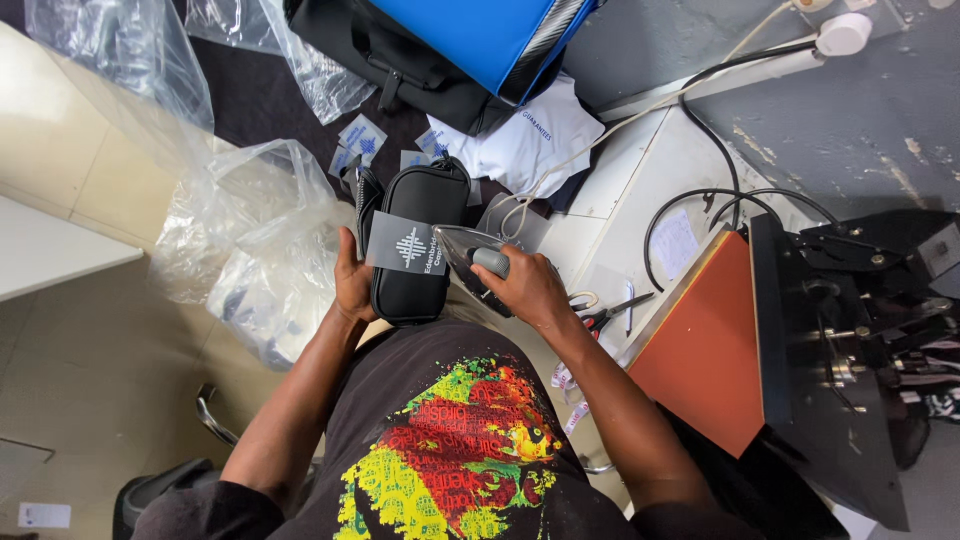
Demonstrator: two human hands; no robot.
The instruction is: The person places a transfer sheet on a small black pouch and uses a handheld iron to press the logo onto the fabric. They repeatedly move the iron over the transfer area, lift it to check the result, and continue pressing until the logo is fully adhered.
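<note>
The left hand (pixel 352 285) cups the soft, light black pouch (pixel 418 240) by its side edge at the counter (pixel 640 170), while the right hand (pixel 525 285) is wrapped around the heavier, rigid iron's (pixel 470 255) grey handle.

This is a small garment-printing or bag-branding workshop. A heat press (pixel 800 330) with an orange platen stands at the right on a white desk (pixel 640 180), with black cables (pixel 700 200) and scissors (pixel 610 315) beside it. Clear plastic packing bags (pixel 250 230) lie heaped on the tiled floor (pixel 90 380) at the left, and printed labels (pixel 360 140) are scattered farther off.
</note>
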